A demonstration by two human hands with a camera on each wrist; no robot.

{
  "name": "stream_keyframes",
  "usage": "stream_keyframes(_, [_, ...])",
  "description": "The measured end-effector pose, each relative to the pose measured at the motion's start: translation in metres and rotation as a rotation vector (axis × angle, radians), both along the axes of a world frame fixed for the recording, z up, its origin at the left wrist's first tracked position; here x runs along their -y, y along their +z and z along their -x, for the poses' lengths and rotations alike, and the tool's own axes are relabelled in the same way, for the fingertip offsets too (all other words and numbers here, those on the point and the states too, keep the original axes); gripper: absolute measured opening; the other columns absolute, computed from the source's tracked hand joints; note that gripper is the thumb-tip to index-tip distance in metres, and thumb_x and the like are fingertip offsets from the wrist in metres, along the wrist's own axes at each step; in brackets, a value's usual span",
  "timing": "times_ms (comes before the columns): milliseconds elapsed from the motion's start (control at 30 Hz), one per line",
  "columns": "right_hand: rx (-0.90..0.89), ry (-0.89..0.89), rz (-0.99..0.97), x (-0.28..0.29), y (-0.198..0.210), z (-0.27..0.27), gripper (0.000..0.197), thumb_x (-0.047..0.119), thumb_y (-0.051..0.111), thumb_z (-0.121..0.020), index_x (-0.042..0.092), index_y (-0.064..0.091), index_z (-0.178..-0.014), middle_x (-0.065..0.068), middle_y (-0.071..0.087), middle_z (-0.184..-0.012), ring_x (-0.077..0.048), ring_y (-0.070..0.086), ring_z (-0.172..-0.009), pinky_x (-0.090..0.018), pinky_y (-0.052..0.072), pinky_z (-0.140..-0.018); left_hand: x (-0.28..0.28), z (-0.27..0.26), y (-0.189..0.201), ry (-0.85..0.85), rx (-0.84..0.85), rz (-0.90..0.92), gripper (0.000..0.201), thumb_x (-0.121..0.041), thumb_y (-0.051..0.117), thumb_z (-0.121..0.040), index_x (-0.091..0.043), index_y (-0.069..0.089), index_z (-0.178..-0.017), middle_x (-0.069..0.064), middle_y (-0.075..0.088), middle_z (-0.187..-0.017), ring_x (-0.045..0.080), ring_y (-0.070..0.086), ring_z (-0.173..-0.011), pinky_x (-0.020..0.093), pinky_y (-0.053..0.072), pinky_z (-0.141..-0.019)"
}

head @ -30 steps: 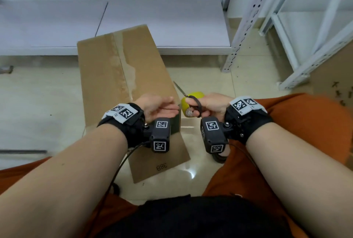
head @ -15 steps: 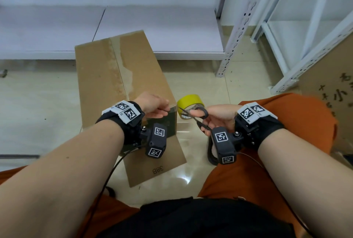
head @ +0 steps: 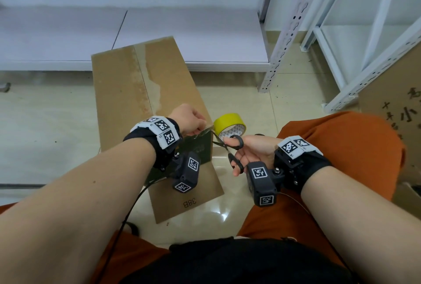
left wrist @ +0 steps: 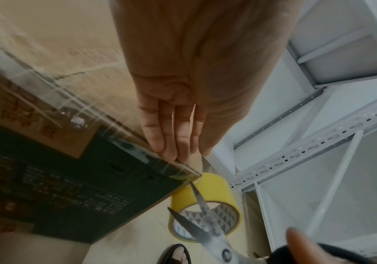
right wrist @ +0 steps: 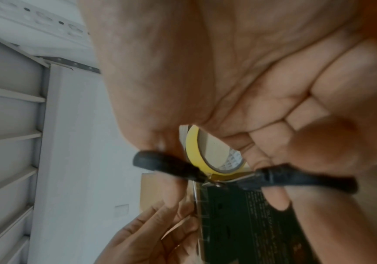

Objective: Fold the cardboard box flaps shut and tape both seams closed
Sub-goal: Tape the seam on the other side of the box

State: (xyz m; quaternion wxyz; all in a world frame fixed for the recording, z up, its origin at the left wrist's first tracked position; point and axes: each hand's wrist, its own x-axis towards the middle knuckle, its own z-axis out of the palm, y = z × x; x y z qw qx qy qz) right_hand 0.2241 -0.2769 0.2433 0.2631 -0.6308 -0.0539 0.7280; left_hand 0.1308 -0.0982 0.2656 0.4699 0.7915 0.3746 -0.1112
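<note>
A closed brown cardboard box [head: 127, 92] stands on the floor, with a dark green printed side facing me. At its near right corner my left hand [head: 205, 127] pinches a clear tape strip [head: 208, 130] that runs along the box edge [left wrist: 137, 148]. The yellow tape roll [head: 227, 122] lies on the floor just right of that corner. My right hand [head: 238, 156] grips black-handled scissors [head: 224, 144]. Their blades [left wrist: 201, 210] are parted and point at the tape between corner and roll. In the right wrist view the handles [right wrist: 160, 162] cross in front of the roll [right wrist: 194, 151].
A white perforated rack post [head: 284, 40] and shelving stand at back right, and a low white platform [head: 182, 33] lies behind the box. Another cardboard box [head: 398, 112] with writing is at far right. My orange-clad knee [head: 341, 147] is beside the right hand.
The right hand has swung the scissors round from pointing up and away, opened the blades and brought them to the tape by the box corner. The left hand keeps its hold at the corner.
</note>
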Motion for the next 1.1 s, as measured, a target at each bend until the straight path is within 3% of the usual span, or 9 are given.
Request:
stream_keyframes(133, [0.026,-0.024,-0.013,0.0,-0.001,-0.001,0.071,0.063,0.079,-0.045,0.009,0.054,-0.083,-0.011,0.066,-0.073,-0.027,0.055,-0.076,-0.028,0.049,-0.053,-0.001,-0.002,-0.004,-0.007,-0.003,-0.012,0.007,-0.009,0.063,-0.088,-0.011,0.068,-0.093,0.008,0.068,-0.08,0.016,0.06,-0.066,0.028,0.057,-0.071])
stream_keyframes(200, [0.049,-0.044,-0.017,0.0,0.001,-0.002,0.067,0.065,0.075,-0.054,0.009,0.053,-0.084,-0.01,0.067,-0.072,-0.026,0.058,-0.068,-0.028,0.05,-0.052,-0.002,-0.002,-0.004,-0.006,-0.002,-0.009,0.007,-0.007,0.063,-0.088,-0.011,0.067,-0.091,0.007,0.067,-0.079,0.014,0.059,-0.063,0.023,0.055,-0.065])
stream_keyframes(300, [0.072,-0.049,0.001,0.001,0.004,-0.004,0.062,0.064,0.065,-0.058,0.008,0.053,-0.083,-0.011,0.068,-0.071,-0.021,0.058,-0.051,-0.025,0.05,-0.047,-0.002,-0.002,-0.005,0.0,0.004,0.001,0.006,-0.007,0.063,-0.088,-0.01,0.067,-0.091,0.005,0.066,-0.077,0.012,0.058,-0.061,0.023,0.054,-0.066])
stream_keyframes(533, [0.089,-0.12,-0.025,0.007,0.009,-0.003,0.064,0.062,0.063,-0.064,0.004,0.053,-0.09,-0.013,0.069,-0.069,-0.018,0.057,-0.042,-0.021,0.047,-0.042,-0.003,-0.001,-0.01,0.002,0.017,-0.032,0.005,-0.008,0.063,-0.088,-0.01,0.067,-0.091,0.003,0.065,-0.074,0.012,0.058,-0.06,0.025,0.055,-0.067])
stream_keyframes(700, [0.074,-0.11,0.035,-0.006,0.009,0.004,0.061,0.064,0.057,-0.074,0.004,0.055,-0.083,-0.012,0.07,-0.07,-0.019,0.059,-0.043,-0.022,0.048,-0.044,-0.002,-0.003,-0.011,-0.018,0.012,-0.058,0.004,-0.01,0.063,-0.089,-0.011,0.066,-0.091,0.003,0.066,-0.075,0.013,0.059,-0.062,0.029,0.056,-0.072])
stream_keyframes(767, [0.087,-0.088,0.043,-0.012,0.009,0.003,0.064,0.065,0.056,-0.071,0.002,0.063,-0.078,-0.012,0.068,-0.076,-0.02,0.059,-0.047,-0.024,0.049,-0.048,-0.003,-0.001,-0.011,-0.036,0.012,-0.082,0.005,-0.011,0.063,-0.089,-0.011,0.066,-0.092,0.004,0.067,-0.076,0.014,0.06,-0.063,0.03,0.056,-0.072])
stream_keyframes(867, [0.074,-0.074,0.044,-0.016,0.01,0.003,0.064,0.066,0.059,-0.063,0.002,0.072,-0.062,-0.016,0.065,-0.086,-0.023,0.058,-0.05,-0.026,0.048,-0.052,-0.004,0.0,-0.011,-0.077,0.009,-0.114,0.008,-0.011,0.062,-0.088,-0.011,0.067,-0.094,0.006,0.069,-0.081,0.018,0.064,-0.069,0.031,0.058,-0.075])
stream_keyframes(967, [0.081,-0.155,0.048,-0.013,0.007,0.005,0.06,0.06,0.054,-0.08,0.001,0.058,-0.081,-0.014,0.07,-0.072,-0.021,0.06,-0.043,-0.023,0.049,-0.044,0.0,-0.003,-0.01,-0.158,-0.004,-0.21,0.011,-0.013,0.063,-0.088,-0.018,0.067,-0.097,0.003,0.068,-0.096,0.02,0.065,-0.086,0.033,0.055,-0.085])
stream_keyframes(1100, [0.093,-0.14,0.063,-0.01,0.006,0.008,0.057,0.061,0.053,-0.083,0.004,0.052,-0.089,-0.014,0.069,-0.075,-0.02,0.061,-0.045,-0.023,0.049,-0.046,0.011,-0.022,-0.001,-0.315,0.049,-0.372,0.035,-0.017,0.066,-0.086,-0.016,0.062,-0.121,0.001,0.065,-0.116,0.018,0.061,-0.104,0.029,0.049,-0.093])
